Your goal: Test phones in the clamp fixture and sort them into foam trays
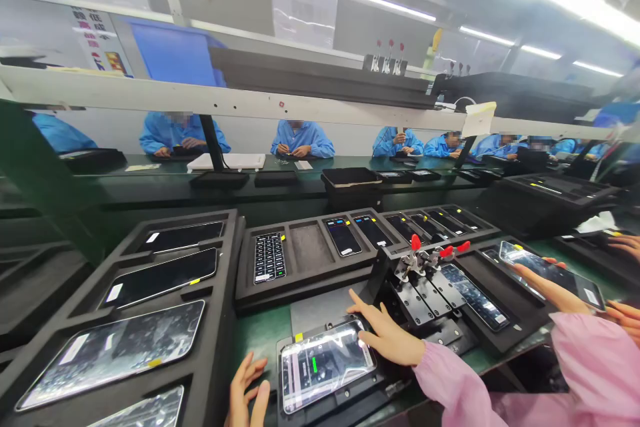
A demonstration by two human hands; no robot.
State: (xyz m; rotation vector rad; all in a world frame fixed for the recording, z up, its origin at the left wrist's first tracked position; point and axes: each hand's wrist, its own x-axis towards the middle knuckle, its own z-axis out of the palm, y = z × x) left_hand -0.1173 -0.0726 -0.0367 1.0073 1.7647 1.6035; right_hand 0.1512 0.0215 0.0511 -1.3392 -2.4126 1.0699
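A phone (330,368) with a white-edged frame lies face up on a black fixture (367,392) in front of me; its lit screen carries a green mark. My left hand (247,390) is beside the fixture's left edge, fingers apart and holding nothing. From the right, my right hand (387,332) reaches in under a pink sleeve, its fingers spread. One finger rests at the phone's upper right corner. Just beyond that hand stands a black clamping jig (420,297) with red-tipped toggle levers (416,243).
Foam trays (227,293) with phones lie to my left and ahead (306,247). Right of me, a co-worker's hands (557,292) hold another phone (550,273). A white shelf beam (300,103) spans overhead. People in blue (303,137) sit across the bench.
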